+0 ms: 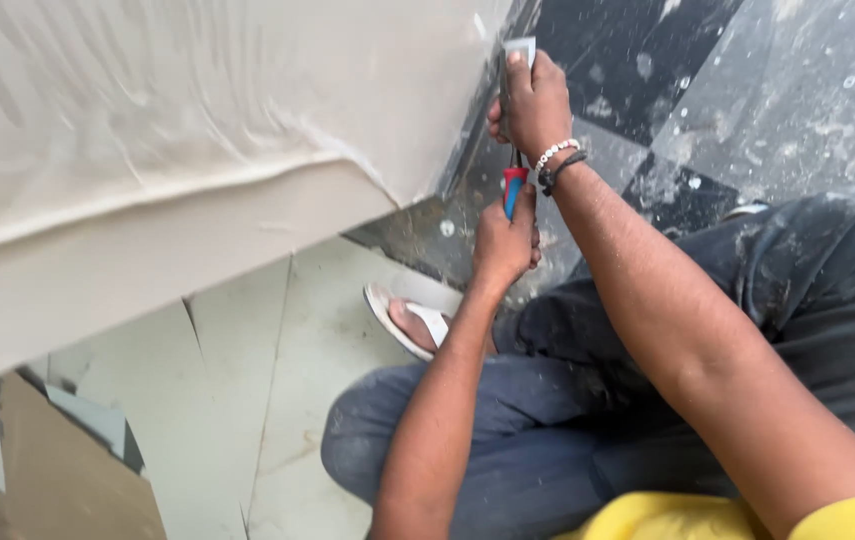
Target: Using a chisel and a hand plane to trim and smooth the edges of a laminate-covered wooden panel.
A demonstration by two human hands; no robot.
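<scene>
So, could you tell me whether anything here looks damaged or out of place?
Yes: the floor tiles at lower left show cracks, with broken pieces and cardboard lying loose. The dark floor is spattered with pale plaster.

Red-and-blue handle (513,190); pale grey blade (520,47); off-white plastered wall (197,120); black and grey speckled floor tiles (727,90); white-and-black bracelets (557,165); dark dusty trousers (647,330); yellow shirt (687,520); white sandal (407,322).

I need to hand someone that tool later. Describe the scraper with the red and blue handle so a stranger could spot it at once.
Start at the big pale plastered wall and follow its lower corner edge to the two hands. The scraper runs between them: the left hand grips its handle and the right hand presses its pale blade against the corner. Its red and blue handle is the only bright-coloured thing there.
</scene>
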